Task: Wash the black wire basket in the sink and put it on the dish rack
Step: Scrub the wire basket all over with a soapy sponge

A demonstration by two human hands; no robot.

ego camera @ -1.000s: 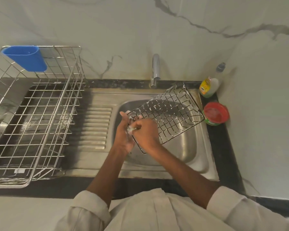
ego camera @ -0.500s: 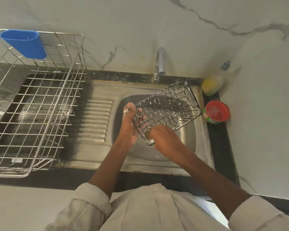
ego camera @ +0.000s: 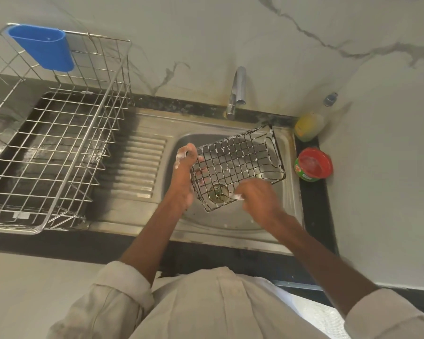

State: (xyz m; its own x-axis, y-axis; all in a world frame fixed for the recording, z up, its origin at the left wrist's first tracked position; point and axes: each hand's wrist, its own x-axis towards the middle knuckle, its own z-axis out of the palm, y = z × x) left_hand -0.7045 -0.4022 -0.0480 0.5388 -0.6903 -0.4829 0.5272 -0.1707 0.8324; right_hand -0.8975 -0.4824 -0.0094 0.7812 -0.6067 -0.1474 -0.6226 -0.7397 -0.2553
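Black wire basket (ego camera: 238, 165) is being held tilted over the sink (ego camera: 233, 221) bowl, clear of the bottom, open side turned up toward the camera; likely so suds and water drop into the basin, not onto the bench (ego camera: 311, 206).

Left hand (ego camera: 184, 177) is gripping the basket's left end, fingers curled through and round the wires, foam on the knuckles. It is acting as the anchor, judging by the firm wrap.

Right hand (ego camera: 260, 199) is working at the near lower rim, fingers bunched and pinching something small and white with lather, probably a scrub pad or foam; too small to tell which. Whether it is touching the wire is unclear.

Tap (ego camera: 236, 91) is standing behind the basket; no stream visible.

Dish rack (ego camera: 54, 133) is sitting on the left, well apart from the basket, a blue cup (ego camera: 43, 46) hung on its far corner. Red-lidded tub (ego camera: 313, 165) and yellow bottle (ego camera: 309, 126) are standing at the sink's right, near the scrubbing hand.

Judgement: soaping stage; rinse and racking not yet done.
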